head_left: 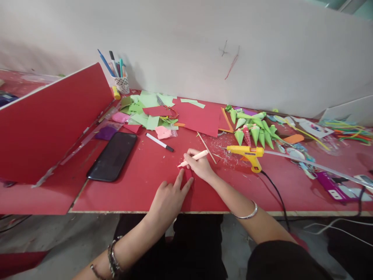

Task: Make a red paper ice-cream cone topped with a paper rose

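In close, the right hand pinched the pale marker near its tip, presumably for control; the left hand, fingers outstretched, pressed the red paper piece to the bench, likely steadying it.

We identify two items, both to the left of the yellow glue gun. The pen has a slim, pale cream barrel. We grip it in the right-hand fingers, tilted, its rear end raised towards the glue gun and its tip directed away from it. The small red paper piece lies on the red bench, nearer to us than the glue gun. Spread left-hand fingers rest on it. We cannot determine its full outline, nor whether the tip makes contact.
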The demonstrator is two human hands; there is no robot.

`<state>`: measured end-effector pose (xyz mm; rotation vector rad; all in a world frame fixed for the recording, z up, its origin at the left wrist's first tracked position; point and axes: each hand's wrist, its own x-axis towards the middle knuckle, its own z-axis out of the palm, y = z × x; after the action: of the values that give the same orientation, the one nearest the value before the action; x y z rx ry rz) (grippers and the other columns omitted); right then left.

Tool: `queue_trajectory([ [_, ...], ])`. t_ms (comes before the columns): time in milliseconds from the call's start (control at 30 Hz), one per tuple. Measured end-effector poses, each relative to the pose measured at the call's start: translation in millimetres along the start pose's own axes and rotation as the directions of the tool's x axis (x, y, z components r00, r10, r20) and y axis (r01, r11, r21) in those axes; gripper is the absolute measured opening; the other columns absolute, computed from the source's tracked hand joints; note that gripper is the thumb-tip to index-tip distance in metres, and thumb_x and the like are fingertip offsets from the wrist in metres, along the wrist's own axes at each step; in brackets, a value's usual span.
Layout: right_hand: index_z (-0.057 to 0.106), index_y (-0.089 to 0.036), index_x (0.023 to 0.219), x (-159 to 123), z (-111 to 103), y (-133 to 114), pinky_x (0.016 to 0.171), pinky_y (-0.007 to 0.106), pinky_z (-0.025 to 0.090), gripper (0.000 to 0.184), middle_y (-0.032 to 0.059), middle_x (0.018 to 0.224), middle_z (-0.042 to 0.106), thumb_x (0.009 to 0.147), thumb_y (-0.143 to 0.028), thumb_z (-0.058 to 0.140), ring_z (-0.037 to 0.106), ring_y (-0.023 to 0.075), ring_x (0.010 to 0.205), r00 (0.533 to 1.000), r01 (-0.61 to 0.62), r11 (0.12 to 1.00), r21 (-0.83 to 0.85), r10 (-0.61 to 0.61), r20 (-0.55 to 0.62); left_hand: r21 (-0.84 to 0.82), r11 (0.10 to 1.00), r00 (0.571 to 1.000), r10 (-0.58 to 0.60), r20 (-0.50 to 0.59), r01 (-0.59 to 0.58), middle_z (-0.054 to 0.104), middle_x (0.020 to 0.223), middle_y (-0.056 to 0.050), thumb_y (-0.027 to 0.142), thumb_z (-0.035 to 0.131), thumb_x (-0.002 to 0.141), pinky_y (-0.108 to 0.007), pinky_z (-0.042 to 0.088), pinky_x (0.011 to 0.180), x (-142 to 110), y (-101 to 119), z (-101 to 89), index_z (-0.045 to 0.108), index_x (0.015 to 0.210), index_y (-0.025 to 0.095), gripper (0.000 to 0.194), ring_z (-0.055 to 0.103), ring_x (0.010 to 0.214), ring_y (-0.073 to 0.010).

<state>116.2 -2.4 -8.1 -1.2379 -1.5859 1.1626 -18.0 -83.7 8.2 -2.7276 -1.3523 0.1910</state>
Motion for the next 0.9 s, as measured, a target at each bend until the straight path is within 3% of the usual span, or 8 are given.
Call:
queue_trajectory([
  [500, 0.041, -0.019, 0.056, -1.7, 0.0, 1.0, 0.044, 0.019, 0.032, 0.025, -0.0063, 0.045, 0.044, 0.079, -0.027, 0.044, 0.041, 0.0075, 0.043, 0.997, 0.079, 0.991, -0.112, -0.077, 0.021, 0.035, 0.999, 0.999, -0.028, 0.029, 0.027, 0.033, 0.135, -0.017, 0.008, 0.042, 0.078, -0.03, 0.048, 0.057, -1.0, 3.7, -1.6, 0.031, 0.132, 0.024, 0.058, 0.06, 0.057, -0.0136],
  [900, 0.041, -0.019, 0.054, -2.5, -14.3, 3.4, 0.045, 0.02, 0.031, 0.026, -0.006, 0.045, 0.043, 0.078, -0.026, 0.043, 0.041, 0.008, 0.043, 0.996, 0.052, 0.973, -0.226, -0.066, -0.056, 0.039, 0.998, 0.997, -0.052, 0.065, 0.05, 0.03, 0.137, -0.017, 0.006, 0.045, 0.075, -0.031, 0.048, 0.056, 0.2, 5.8, -2.9, 0.028, 0.133, 0.024, 0.063, 0.06, 0.054, -0.0134],
])
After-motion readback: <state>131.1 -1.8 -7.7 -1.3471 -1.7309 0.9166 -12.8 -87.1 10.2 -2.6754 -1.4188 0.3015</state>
